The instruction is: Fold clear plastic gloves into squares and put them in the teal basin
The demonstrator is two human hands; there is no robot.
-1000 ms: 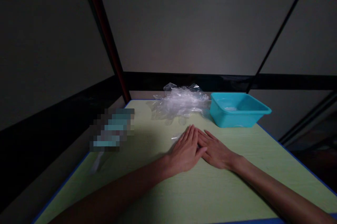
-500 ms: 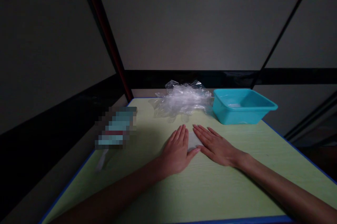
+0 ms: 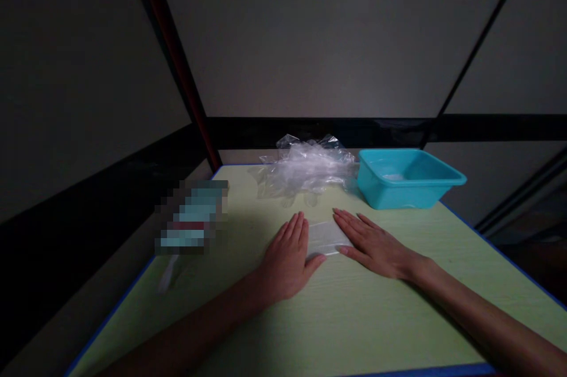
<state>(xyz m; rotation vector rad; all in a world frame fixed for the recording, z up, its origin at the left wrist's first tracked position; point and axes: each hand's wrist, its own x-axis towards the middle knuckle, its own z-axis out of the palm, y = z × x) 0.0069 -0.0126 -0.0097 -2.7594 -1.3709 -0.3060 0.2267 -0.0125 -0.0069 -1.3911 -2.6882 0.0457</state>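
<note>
Film [image 3: 326,239], clear, its visible length crosswise, lies between left hand [image 3: 286,262], flat, fingers together, and right hand [image 3: 378,250], flat, fingers slightly spread; each touches one end, neither nearer. Beyond: crumpled plastic [image 3: 310,167]; rightward, turquoise basin [image 3: 403,195].

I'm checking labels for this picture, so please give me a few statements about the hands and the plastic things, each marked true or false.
1. A flat piece of clear plastic shows between the left hand and the right hand. True.
2. The two hands touch each other. False: there is a gap between them.
3. The blue tub stands with its opening up. True.
4. The crumpled plastic lies inside the tub. False: it lies on the table, beside the tub.
</note>
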